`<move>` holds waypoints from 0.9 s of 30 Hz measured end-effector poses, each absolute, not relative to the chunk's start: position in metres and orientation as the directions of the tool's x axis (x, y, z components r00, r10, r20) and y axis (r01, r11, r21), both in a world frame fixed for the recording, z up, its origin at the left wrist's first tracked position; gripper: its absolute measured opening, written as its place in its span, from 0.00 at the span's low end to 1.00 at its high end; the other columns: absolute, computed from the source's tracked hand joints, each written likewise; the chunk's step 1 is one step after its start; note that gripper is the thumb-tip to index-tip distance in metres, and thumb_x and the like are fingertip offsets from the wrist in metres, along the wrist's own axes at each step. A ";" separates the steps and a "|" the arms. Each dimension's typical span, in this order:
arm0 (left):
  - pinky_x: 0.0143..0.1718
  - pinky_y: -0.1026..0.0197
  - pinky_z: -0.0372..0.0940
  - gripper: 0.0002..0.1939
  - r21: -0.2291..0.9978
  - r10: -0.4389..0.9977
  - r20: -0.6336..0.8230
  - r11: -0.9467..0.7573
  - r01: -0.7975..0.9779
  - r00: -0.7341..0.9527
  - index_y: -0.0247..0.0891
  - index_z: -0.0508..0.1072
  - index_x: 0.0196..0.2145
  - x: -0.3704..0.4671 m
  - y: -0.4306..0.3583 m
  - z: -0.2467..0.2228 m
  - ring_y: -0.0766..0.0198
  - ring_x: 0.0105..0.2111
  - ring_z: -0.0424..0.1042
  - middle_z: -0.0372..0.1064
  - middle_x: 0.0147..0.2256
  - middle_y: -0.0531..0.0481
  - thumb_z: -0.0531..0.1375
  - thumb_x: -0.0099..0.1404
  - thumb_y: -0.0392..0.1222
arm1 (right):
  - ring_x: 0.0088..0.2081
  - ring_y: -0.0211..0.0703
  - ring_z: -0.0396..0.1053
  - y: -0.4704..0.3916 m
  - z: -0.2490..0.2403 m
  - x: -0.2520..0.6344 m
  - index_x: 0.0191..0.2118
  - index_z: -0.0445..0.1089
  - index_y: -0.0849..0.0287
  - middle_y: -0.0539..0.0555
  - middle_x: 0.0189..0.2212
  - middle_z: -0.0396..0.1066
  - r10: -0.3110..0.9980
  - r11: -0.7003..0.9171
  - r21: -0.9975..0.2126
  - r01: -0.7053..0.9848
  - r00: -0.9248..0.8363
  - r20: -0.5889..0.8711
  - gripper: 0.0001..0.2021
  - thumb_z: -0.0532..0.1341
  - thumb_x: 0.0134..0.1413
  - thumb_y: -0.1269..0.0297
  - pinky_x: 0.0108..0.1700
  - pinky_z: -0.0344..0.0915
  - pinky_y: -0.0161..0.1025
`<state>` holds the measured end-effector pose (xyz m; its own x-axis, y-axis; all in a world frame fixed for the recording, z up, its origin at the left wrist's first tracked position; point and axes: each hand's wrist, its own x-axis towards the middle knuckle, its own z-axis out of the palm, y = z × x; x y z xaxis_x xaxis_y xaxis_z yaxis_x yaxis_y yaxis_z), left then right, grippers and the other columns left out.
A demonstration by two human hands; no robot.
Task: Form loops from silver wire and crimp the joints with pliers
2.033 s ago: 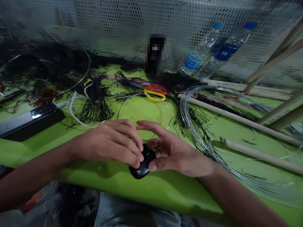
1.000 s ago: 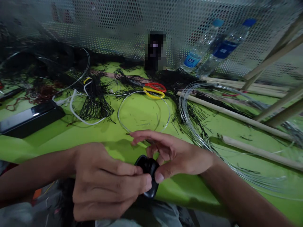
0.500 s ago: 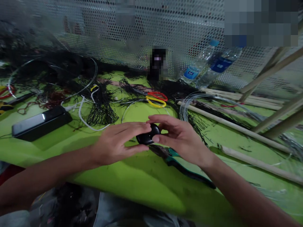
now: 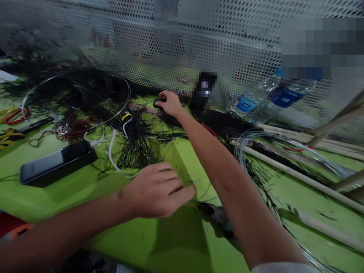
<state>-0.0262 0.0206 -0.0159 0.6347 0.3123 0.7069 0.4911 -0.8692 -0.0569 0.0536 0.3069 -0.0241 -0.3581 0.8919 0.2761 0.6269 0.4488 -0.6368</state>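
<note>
My right hand (image 4: 171, 103) reaches to the back of the green table, gripping a small glossy black rounded case (image 4: 158, 102) between thumb and fingers, beside black netting (image 4: 167, 118). Near the table's front, my left hand (image 4: 159, 190) is closed with its fingers curled under; anything inside is hidden. Right of its fingertips lie pliers (image 4: 217, 216), partly covered by my right forearm. The red-handled scissors (image 4: 209, 131) are mostly hidden behind that forearm.
A black power bank (image 4: 58, 163) with a white cable (image 4: 111, 153) lies left. Coiled clear wire (image 4: 241, 146) and wooden sticks (image 4: 284, 168) are on the right. Plastic bottles (image 4: 247, 102) and a phone-like dark object (image 4: 203, 91) stand against the perforated metal panel (image 4: 127, 49).
Both hands were together on the black case in the middle. My right hand has carried it forward to the back of the table; my left hand has let go and curled closed.
</note>
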 end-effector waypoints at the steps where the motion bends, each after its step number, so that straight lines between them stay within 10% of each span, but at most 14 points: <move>1: 0.31 0.59 0.61 0.04 -0.052 0.310 0.711 -0.872 0.487 0.631 0.37 0.76 0.35 -0.026 0.020 -0.016 0.67 0.23 0.64 0.69 0.21 0.58 0.63 0.70 0.34 | 0.54 0.51 0.72 0.311 -0.028 0.049 0.54 0.72 0.61 0.58 0.54 0.73 0.893 0.447 -0.611 0.653 -0.360 0.269 0.15 0.66 0.64 0.62 0.57 0.72 0.54; 7: 0.28 0.58 0.57 0.07 -0.057 0.323 0.706 -0.861 0.505 0.631 0.37 0.73 0.31 -0.026 0.017 -0.014 0.66 0.22 0.60 0.63 0.19 0.58 0.63 0.69 0.33 | 0.61 0.53 0.66 0.313 -0.026 0.077 0.60 0.67 0.61 0.61 0.58 0.68 0.935 0.262 -0.560 0.786 -0.063 0.349 0.19 0.60 0.70 0.58 0.62 0.64 0.58; 12: 0.26 0.58 0.54 0.07 -0.069 0.313 0.663 -0.879 0.471 0.680 0.37 0.74 0.32 -0.025 0.018 -0.016 0.66 0.21 0.59 0.60 0.18 0.58 0.62 0.70 0.33 | 0.70 0.70 0.47 0.329 -0.030 0.136 0.69 0.46 0.67 0.79 0.69 0.45 0.765 -0.195 -0.676 0.711 0.541 0.349 0.44 0.70 0.57 0.56 0.69 0.46 0.65; 16: 0.25 0.57 0.54 0.05 -0.063 0.309 0.628 -0.894 0.443 0.714 0.36 0.75 0.33 -0.025 0.018 -0.018 0.66 0.21 0.59 0.60 0.18 0.58 0.62 0.69 0.33 | 0.63 0.65 0.63 0.345 -0.048 0.153 0.63 0.56 0.66 0.74 0.61 0.61 0.771 -0.256 -0.695 0.673 0.575 0.273 0.41 0.75 0.49 0.60 0.66 0.55 0.60; 27: 0.22 0.58 0.54 0.08 -0.039 0.326 0.590 -0.902 0.429 0.738 0.35 0.74 0.30 -0.021 0.016 -0.017 0.67 0.19 0.60 0.61 0.18 0.57 0.61 0.68 0.32 | 0.56 0.66 0.71 0.363 -0.062 0.151 0.68 0.50 0.54 0.68 0.58 0.65 0.751 -0.236 -0.696 0.678 0.582 0.312 0.45 0.71 0.49 0.54 0.57 0.63 0.68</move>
